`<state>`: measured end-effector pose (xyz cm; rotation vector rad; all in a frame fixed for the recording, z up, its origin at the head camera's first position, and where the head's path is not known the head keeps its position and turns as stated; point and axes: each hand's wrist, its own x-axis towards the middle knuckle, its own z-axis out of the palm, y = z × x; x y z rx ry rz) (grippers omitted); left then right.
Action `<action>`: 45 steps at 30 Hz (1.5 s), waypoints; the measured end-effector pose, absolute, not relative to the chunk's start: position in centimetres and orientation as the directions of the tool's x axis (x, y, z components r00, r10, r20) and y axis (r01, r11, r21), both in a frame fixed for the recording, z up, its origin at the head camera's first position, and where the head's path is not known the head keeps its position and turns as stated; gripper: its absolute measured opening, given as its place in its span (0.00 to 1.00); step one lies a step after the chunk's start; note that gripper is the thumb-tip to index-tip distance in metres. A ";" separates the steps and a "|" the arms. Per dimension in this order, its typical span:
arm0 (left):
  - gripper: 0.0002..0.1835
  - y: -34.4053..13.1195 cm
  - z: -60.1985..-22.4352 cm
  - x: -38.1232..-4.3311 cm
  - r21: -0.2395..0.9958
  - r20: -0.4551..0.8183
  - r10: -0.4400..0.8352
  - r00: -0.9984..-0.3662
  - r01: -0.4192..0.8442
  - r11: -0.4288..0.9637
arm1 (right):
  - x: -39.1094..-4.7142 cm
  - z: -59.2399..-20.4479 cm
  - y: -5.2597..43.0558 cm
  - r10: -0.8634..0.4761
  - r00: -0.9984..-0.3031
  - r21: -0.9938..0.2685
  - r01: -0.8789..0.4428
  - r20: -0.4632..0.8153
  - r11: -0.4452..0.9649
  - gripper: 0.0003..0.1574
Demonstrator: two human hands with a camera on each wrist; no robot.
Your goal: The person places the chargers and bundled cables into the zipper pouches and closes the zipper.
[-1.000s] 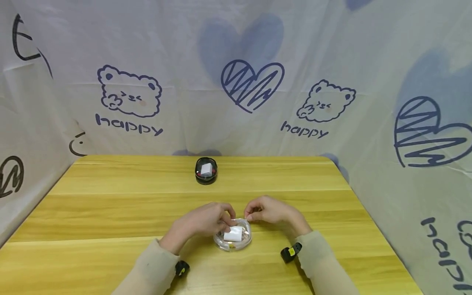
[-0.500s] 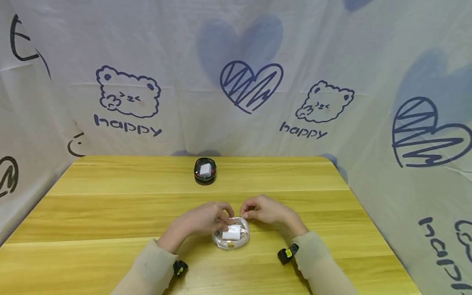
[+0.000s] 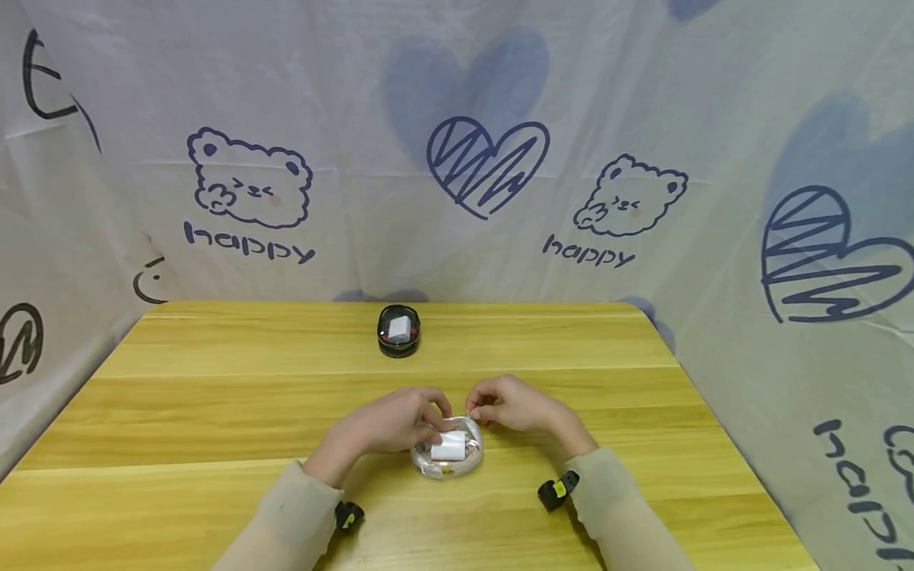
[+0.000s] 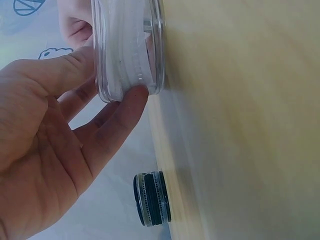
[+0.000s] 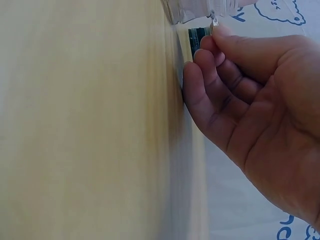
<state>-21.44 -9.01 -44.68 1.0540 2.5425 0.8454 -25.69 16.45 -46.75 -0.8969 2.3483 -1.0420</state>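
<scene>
A small clear zip case (image 3: 428,470) sits near the middle of the wooden table, with a white charger block (image 3: 448,446) and a pale coiled cable (image 4: 117,50) inside. My left hand (image 3: 393,424) grips the case from its left and far side. In the left wrist view, the thumb lies on one face and a fingertip on the rim. At the far right edge of the case, my right hand (image 3: 517,404) pinches a tiny metal zipper pull (image 5: 215,22) between thumb and index finger. The left hand's fingers partly cover the top of the case.
A dark zip case (image 3: 398,341), with a white block showing through its lid, stands near the far edge of the table (image 3: 236,420). White cloth (image 3: 371,214) printed with bears and hearts hangs behind and along the sides.
The right hand has shifted slightly left, and the clear case has moved slightly left and away with the left hand still on it. The dark case stays put.
</scene>
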 end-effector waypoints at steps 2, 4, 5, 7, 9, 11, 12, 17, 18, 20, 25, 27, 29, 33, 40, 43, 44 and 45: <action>0.08 -9.0 -44.7 -21.4 0.607 -0.016 0.710 -0.704 0.558 0.566 | -25.7 -46.8 16.4 -0.693 -0.710 -0.764 -0.378 -0.123 0.523 0.06; 0.08 -9.1 -44.8 -21.5 0.606 -0.009 0.713 -0.702 0.563 0.562 | -25.6 -46.8 16.4 -0.687 -0.714 -0.764 -0.366 -0.134 0.531 0.06; 0.08 -9.1 -44.8 -21.5 0.605 -0.004 0.715 -0.699 0.567 0.559 | -25.6 -46.8 16.4 -0.688 -0.713 -0.767 -0.364 -0.136 0.529 0.06; 0.07 -9.2 -44.9 -21.5 0.602 0.003 0.718 -0.696 0.575 0.555 | -25.6 -46.8 16.4 -0.691 -0.710 -0.764 -0.371 -0.132 0.528 0.06; 0.07 -9.2 -44.9 -21.5 0.595 0.006 0.719 -0.695 0.580 0.556 | -25.7 -46.7 16.5 -0.700 -0.703 -0.759 -0.387 -0.126 0.524 0.06; 0.07 -9.1 -44.9 -21.5 0.586 0.002 0.714 -0.700 0.580 0.566 | -25.7 -46.6 16.6 -0.711 -0.693 -0.751 -0.405 -0.120 0.522 0.06; 0.07 -9.0 -44.9 -21.4 0.579 0.000 0.711 -0.703 0.580 0.573 | -25.8 -46.6 16.7 -0.715 -0.689 -0.744 -0.414 -0.120 0.524 0.06; 0.07 -8.8 -44.9 -21.3 0.550 -0.011 0.693 -0.721 0.574 0.606 | -25.8 -46.5 17.1 -0.739 -0.664 -0.720 -0.459 -0.111 0.520 0.05; 0.07 -8.7 -44.8 -21.2 0.546 -0.011 0.690 -0.723 0.574 0.610 | -25.9 -46.5 17.2 -0.742 -0.661 -0.717 -0.463 -0.112 0.521 0.05; 0.07 -8.6 -44.8 -21.1 0.540 -0.015 0.684 -0.729 0.570 0.619 | -25.9 -46.5 17.3 -0.749 -0.653 -0.717 -0.469 -0.112 0.515 0.05; 0.08 -8.5 -44.7 -20.9 0.532 -0.033 0.664 -0.747 0.550 0.644 | -25.9 -46.5 17.6 -0.756 -0.643 -0.739 -0.449 -0.124 0.503 0.05; 0.08 -8.4 -44.6 -20.9 0.532 -0.037 0.659 -0.751 0.543 0.649 | -25.9 -46.5 17.7 -0.757 -0.641 -0.743 -0.445 -0.127 0.501 0.05; 0.08 -8.4 -44.5 -20.9 0.534 -0.039 0.658 -0.752 0.541 0.650 | -25.9 -46.5 17.8 -0.757 -0.639 -0.747 -0.437 -0.134 0.501 0.05; 0.08 -8.2 -44.4 -20.9 0.536 -0.042 0.662 -0.749 0.542 0.647 | -25.9 -46.2 18.0 -0.766 -0.627 -0.743 -0.444 -0.141 0.500 0.04; 0.07 -8.3 -44.3 -21.0 0.552 -0.044 0.665 -0.745 0.537 0.638 | -26.0 -46.5 18.0 -0.730 -0.668 -0.732 -0.425 -0.144 0.533 0.05; 0.07 -8.7 -44.3 -21.2 0.573 -0.032 0.677 -0.735 0.542 0.615 | -26.0 -46.7 17.6 -0.707 -0.695 -0.727 -0.418 -0.130 0.544 0.05; 0.07 -8.8 -44.3 -21.2 0.579 -0.028 0.681 -0.731 0.543 0.608 | -26.0 -46.7 17.4 -0.702 -0.701 -0.722 -0.422 -0.123 0.548 0.05; 0.08 -8.9 -44.3 -21.2 0.588 -0.028 0.684 -0.729 0.542 0.601 | -26.0 -46.7 17.2 -0.700 -0.705 -0.720 -0.425 -0.117 0.548 0.06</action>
